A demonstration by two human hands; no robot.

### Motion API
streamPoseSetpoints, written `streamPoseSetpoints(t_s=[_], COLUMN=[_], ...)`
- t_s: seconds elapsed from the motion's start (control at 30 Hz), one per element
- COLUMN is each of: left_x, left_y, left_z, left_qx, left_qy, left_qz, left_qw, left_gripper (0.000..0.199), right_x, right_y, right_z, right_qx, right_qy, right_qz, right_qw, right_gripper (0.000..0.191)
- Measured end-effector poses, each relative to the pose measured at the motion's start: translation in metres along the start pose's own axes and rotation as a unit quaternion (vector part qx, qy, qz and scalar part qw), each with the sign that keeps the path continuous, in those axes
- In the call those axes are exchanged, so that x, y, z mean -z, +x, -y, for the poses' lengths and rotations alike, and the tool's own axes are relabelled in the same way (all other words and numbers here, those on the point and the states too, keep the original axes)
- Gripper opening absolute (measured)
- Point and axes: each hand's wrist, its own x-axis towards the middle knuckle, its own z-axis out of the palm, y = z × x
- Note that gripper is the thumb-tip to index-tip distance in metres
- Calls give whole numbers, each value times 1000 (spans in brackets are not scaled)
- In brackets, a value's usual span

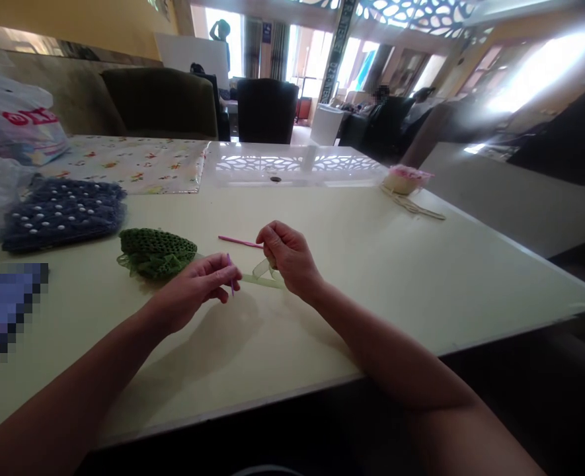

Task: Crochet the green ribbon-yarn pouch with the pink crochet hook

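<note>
My left hand (205, 281) pinches a thin purple stick (231, 274) between thumb and fingers, held nearly upright. My right hand (289, 254) is closed, with a sheer pale green ribbon (262, 281) looping out beneath it and running towards the left hand. From the right fingertips a slim pink stick (237, 240) points left; whether it is gripped or lies behind them I cannot tell. Beside the left wrist rests a dark green openwork crocheted piece (156, 251) with sheer trim, on the pale table (371, 277).
Bagged navy netting with white beads (69, 208) lies left, near a white plastic bag (17, 122) and a blurred blue object (4, 311). A flowered cloth (143, 162) covers the far left. A small pink-and-cream basket (405, 178) with cords stands far right. Chairs (267, 109) and people are beyond.
</note>
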Motion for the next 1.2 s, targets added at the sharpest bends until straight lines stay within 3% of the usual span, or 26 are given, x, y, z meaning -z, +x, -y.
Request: streamPoseSetpoints(t_s=[0.17, 0.3, 0.43, 0.5, 0.57, 0.63, 0.73, 0.87, 0.93, 1.0, 1.2], left_x=[-20, -20, -6, -1, 0, 0, 0, 10, 15, 16, 0], left_y=[-1, 3, 7, 6, 4, 1, 2, 7, 8, 8, 6], left_z=[11, 17, 15, 10, 4, 0, -1, -1, -2, -3, 3], left_qx=[53, -7, -60, -98, -137, -161, -166, -173, -143, -107, -60], left_qy=[-120, -135, -48, 40, 151, 233, 227, 85, 36, 22, -38], left_qz=[57, 12, -50, -77, -94, -96, -93, -173, -196, -183, -70], left_qw=[990, 991, 996, 991, 974, 954, 955, 966, 969, 977, 995], left_gripper=[19, 20, 24, 24, 25, 25, 24, 22, 22, 23, 22], right_x=[-4, -2, 5, 7, 7, 4, 0, -1, 2, 5, 2], right_y=[-6, -6, 0, 1, 0, -3, -7, -6, -4, -2, -4], right_z=[-5, -9, -5, -2, -1, -2, -4, -3, 0, 3, 5], right_qx=[21, 29, 38, 53, 82, 78, -28, -108, -131, -149, -132], right_qy=[-18, -47, -195, -322, -383, -346, -210, -88, -47, -9, 43], right_qz=[-10, -32, -20, 26, 86, 155, 215, 137, 105, 96, 91], right_qw=[1000, 998, 980, 945, 916, 922, 953, 981, 985, 984, 986], right_gripper=[39, 37, 34, 28, 19, 15, 21, 20, 21, 22, 26])
